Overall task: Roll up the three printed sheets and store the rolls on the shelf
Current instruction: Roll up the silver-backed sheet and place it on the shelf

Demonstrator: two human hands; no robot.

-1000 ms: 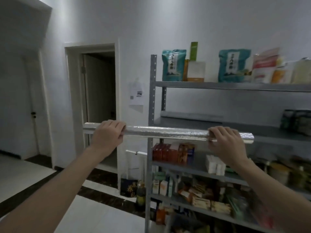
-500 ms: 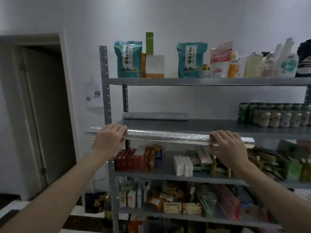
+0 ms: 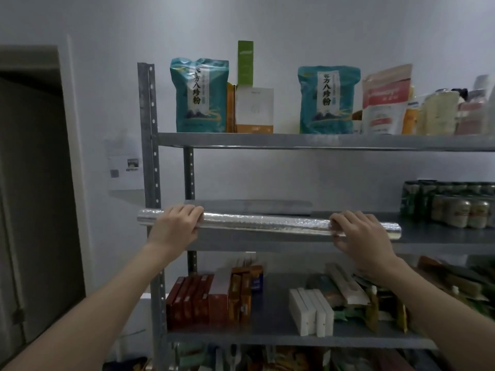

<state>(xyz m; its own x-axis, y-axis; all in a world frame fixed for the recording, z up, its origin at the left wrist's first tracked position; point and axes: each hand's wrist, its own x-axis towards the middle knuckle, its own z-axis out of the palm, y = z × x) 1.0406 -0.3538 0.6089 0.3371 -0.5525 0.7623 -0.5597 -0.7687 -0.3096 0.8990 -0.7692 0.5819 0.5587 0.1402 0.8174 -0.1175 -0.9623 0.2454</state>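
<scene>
Both hands are wrapped over a long, shiny silver roll of crinkled foil-like sheet [image 3: 265,224], held level at the front edge of the grey metal shelf board [image 3: 434,236]. The left hand [image 3: 175,227] curls its fingers over the roll near its left end, which juts out past the perforated grey steel upright [image 3: 148,145]; the right hand [image 3: 360,236] clasps it near the right end, fingers hooked over the top and thumb underneath.

In the head view, the only one given, a second, duller grey roll [image 3: 247,207] already lies along the back of that same board, just behind the silver one. Half a second ago the silver roll hung lower, in front of the board's edge, and a second ago the shelving stood off to the right beside a doorway. The person has since closed in and lifted the roll to board height, so I judge the placing of this roll to be nearly done, with one roll stored earlier; a third is not in sight.

Legible writing is scarce. The two teal pouches [image 3: 199,96] on the top shelf carry large Chinese characters that appear to read 八珍粉. Print on the red-and-white pouch [image 3: 384,99] and on the white paper notice [image 3: 126,167] on the wall is too blurred to read.
</scene>
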